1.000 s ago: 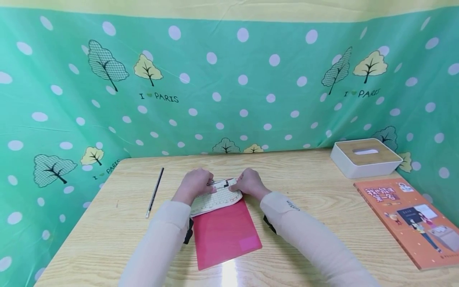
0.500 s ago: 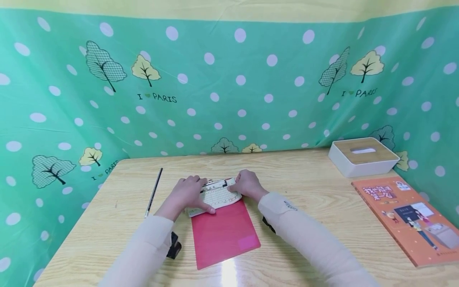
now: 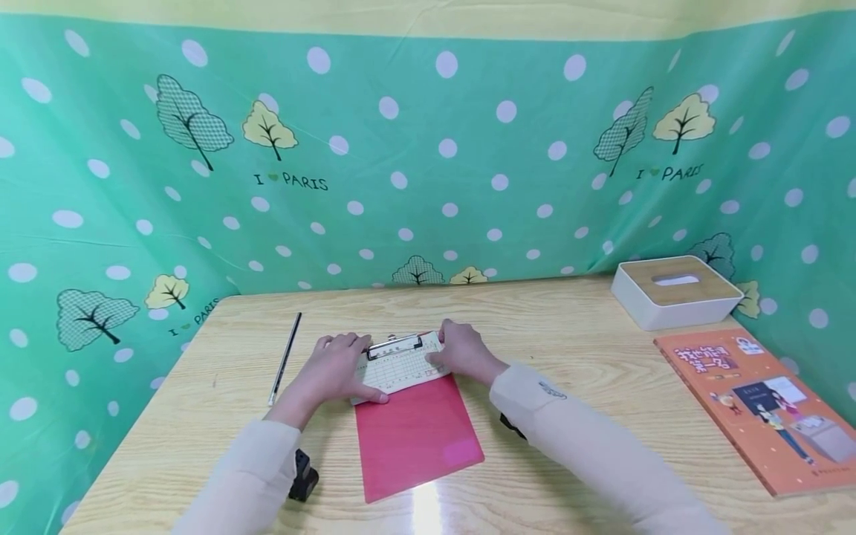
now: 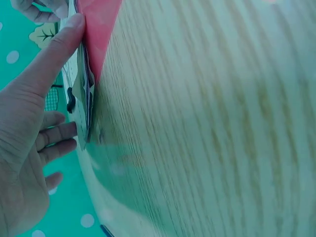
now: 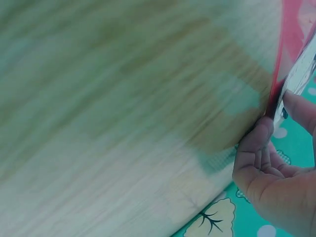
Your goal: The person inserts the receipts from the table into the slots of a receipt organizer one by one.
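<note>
A red clipboard (image 3: 417, 442) lies on the table with a pad of printed forms (image 3: 403, 371) across its far end, under the metal clip (image 3: 394, 347). My left hand (image 3: 332, 371) rests at the pad's left end. Its thumb lies straight along the near edge and its fingers extend toward the clip; in the left wrist view the pad's layered sheets (image 4: 83, 106) show between thumb and fingers. At the far right corner, my right hand (image 3: 464, 351) pinches the clipboard and pad, thumb on the paper. Its curled fingers (image 5: 256, 143) touch the board's edge in the right wrist view.
A dark pencil (image 3: 285, 358) lies left of the clipboard. At the right stand a white tissue box (image 3: 675, 293) with a wooden lid and, nearer, an orange book (image 3: 756, 409). A green dotted curtain (image 3: 428, 163) hangs behind the wooden table (image 3: 568, 327).
My left hand has let go of the clip, spread its fingers and moved left to the pad's end. The clip now shows lying across the paper. My right hand keeps its pinch at the corner.
</note>
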Demonstrator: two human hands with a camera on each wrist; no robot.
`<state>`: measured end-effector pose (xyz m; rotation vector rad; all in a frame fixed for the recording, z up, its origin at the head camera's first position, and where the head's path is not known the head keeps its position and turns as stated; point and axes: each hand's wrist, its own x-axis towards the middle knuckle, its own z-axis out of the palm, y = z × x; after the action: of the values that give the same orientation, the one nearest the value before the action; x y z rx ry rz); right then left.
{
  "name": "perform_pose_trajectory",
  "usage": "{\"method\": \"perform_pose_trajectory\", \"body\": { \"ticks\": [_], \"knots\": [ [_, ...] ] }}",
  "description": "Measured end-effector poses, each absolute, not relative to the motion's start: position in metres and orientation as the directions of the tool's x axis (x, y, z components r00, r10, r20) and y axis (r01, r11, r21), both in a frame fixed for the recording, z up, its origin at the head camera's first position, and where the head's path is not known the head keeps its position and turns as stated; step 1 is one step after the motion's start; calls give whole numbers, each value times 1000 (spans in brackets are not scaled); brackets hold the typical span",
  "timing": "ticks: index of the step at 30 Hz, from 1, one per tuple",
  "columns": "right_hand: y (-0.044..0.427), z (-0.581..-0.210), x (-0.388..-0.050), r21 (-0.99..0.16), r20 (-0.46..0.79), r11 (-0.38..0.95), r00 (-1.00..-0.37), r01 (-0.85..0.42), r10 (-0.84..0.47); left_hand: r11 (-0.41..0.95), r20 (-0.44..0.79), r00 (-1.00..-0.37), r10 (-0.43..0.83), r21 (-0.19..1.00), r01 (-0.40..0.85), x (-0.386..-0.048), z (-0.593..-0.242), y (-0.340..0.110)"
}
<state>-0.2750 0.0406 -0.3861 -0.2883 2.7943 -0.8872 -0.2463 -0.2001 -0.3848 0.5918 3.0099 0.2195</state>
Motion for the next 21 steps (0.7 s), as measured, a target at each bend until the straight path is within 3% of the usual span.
{"method": "perform_pose_trajectory", "body": {
  "ticks": [6, 21],
  "knots": [
    [50, -383, -266, -582, -123, 789, -938, -196, -324, 935, -26, -938, 347, 84, 344, -241, -383, -198],
    [73, -383, -237, -285, -79, 805, -825, -520, -560, 933, -35, -935, 352, 96, 348, -239, -382, -201]
  ]
}}
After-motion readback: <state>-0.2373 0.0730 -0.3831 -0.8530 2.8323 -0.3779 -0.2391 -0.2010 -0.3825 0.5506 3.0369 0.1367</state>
